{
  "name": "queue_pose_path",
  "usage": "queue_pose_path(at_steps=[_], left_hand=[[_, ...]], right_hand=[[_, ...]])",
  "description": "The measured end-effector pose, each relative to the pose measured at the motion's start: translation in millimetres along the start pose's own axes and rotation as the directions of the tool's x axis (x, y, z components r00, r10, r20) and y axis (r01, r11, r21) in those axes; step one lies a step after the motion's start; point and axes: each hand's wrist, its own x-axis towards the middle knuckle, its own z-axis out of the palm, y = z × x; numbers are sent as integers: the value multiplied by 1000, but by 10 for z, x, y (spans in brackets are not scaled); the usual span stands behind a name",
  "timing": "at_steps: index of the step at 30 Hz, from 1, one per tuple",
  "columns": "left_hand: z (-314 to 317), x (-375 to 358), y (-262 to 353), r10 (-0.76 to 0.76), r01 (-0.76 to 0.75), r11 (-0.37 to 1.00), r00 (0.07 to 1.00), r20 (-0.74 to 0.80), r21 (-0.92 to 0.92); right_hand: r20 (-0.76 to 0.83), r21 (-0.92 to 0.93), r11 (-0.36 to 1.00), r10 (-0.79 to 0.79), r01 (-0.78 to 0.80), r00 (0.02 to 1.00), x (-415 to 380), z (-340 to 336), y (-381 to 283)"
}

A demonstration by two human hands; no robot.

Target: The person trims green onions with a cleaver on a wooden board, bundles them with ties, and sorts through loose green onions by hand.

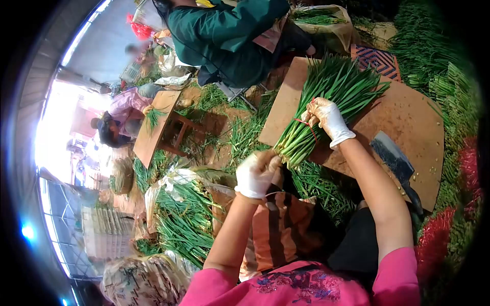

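Note:
A thick bundle of green leafy stalks (337, 86) lies on the wooden board (408, 122), its pale cut ends toward me. Around its stems runs a thin red tie (312, 131). My right hand (326, 120), in a white glove, has its fingers closed on the red tie at the top of the stems. Just left of the stem ends is my left hand (259, 173), also gloved, with its fingers curled together; what they hold, if anything, cannot be made out. A wide-bladed cleaver (392, 155) rests on the board to the right.
Loose green stalks (184, 219) fill a sack at the lower left. Red ties (436, 237) and heaped greens (423, 41) line the right side. A person in green (229, 41) sits ahead; another in pink (127, 107) works at a small table (155, 125).

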Motion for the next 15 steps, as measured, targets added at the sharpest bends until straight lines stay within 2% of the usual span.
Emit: queue_pose_path(at_steps=[2, 3, 4, 5, 6, 7, 8, 9, 10, 11, 13, 14, 15], left_hand=[[-56, 229, -35, -27, 25, 999, 998, -59, -41], [-38, 344, -70, -17, 16, 1000, 999, -41, -12], [-11, 436, -135, -8, 8, 1000, 1000, -22, 17], [18, 501, -240, -114, 115, 993, 989, 98, -12], [138, 534, -482, -207, 225, 956, 972, 110, -190], [296, 542, -788, -293, 325, 875, 946, 142, -359], [375, 539, -937, -368, 412, 755, 910, 190, -510], [464, 513, -876, -441, 443, 564, 875, 199, -697], [730, 454, -890, -472, 397, 465, 868, 157, -791], [1101, 383, -996, -505, 334, 362, 855, 118, -870], [1026, 456, -530, -655, 369, 85, 721, 227, -926], [744, 562, 39, -729, 448, -100, 574, 372, -888], [1079, 534, -400, -743, 385, -60, 599, 299, -921]], right_hand=[[91, 20, 1000, 16, -18, 996, -69, 10, -81], [80, -48, 998, 52, -48, 995, -90, 52, -136], [69, -27, 997, 73, -71, 995, -96, 72, -149], [68, -52, 995, 83, -79, 994, -109, 75, -170], [66, -77, 993, 92, -87, 994, -128, 89, -211], [77, -33, 999, 39, -37, 996, -127, 71, -161], [55, -72, 996, 49, -45, 997, -157, 84, -192], [33, -109, 993, 55, -51, 998, -189, 102, -259], [13, -145, 988, 61, -58, 998, -206, 126, -294], [10, -99, 994, 43, -42, 999, -172, 97, -178], [-21, -57, 996, 74, -75, 997, -182, 125, -35], [-26, -37, 996, 78, -79, 997, -190, 132, 28], [-56, 11, 993, 115, -114, 992, -203, 177, 14]])
